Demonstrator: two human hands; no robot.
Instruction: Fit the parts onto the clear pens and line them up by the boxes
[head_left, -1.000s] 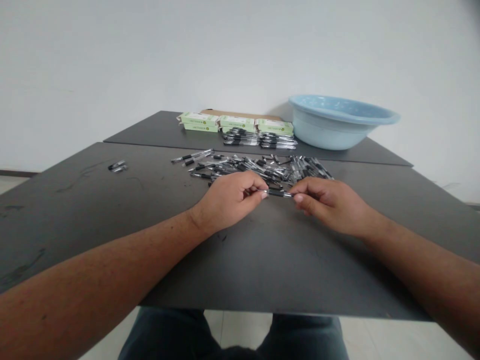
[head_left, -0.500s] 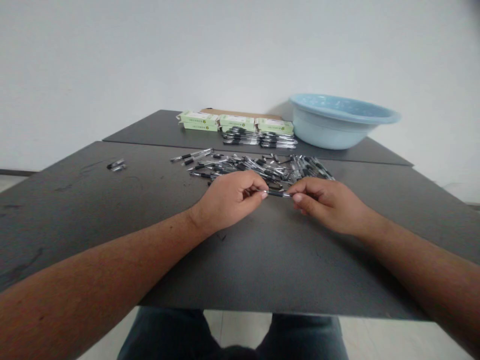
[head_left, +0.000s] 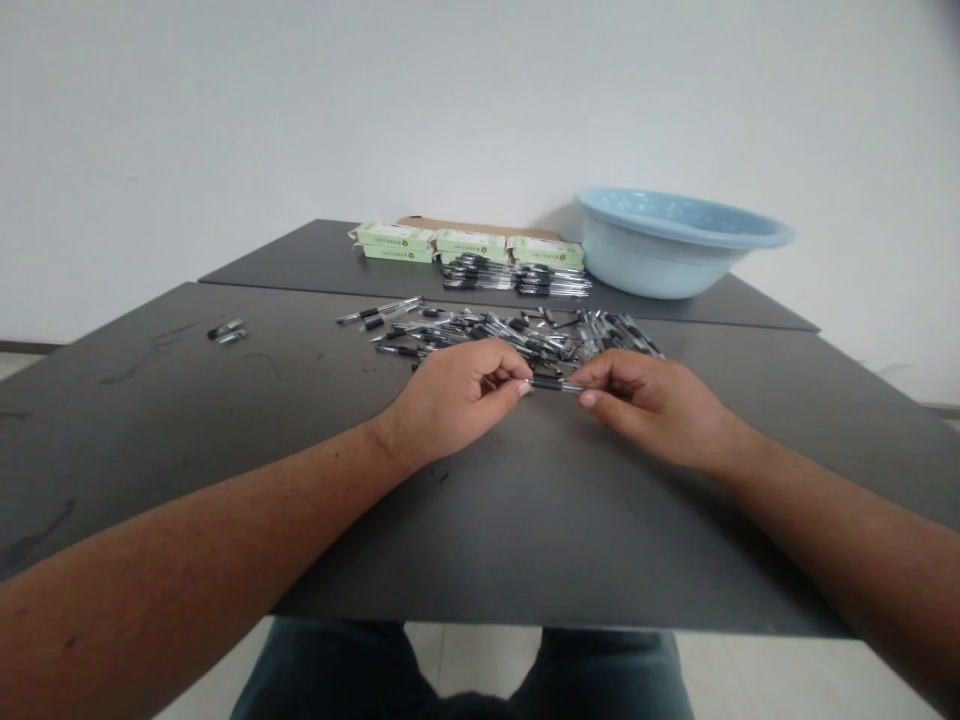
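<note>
My left hand (head_left: 459,396) and my right hand (head_left: 646,404) both pinch one black-and-clear pen (head_left: 553,384), held level between them just above the dark table (head_left: 225,420). The left fingers grip its left end, the right fingers its right end. Right behind the hands lies a loose heap of pens and pen parts (head_left: 510,335).
A light blue basin (head_left: 675,243) stands at the back right. Three green boxes (head_left: 466,246) lie in a row at the back, with a neat bundle of pens (head_left: 517,280) in front of them. Two small pen pieces (head_left: 226,331) lie apart at the left.
Both hands keep their hold on the pen and have barely moved; the view has shifted slightly.
</note>
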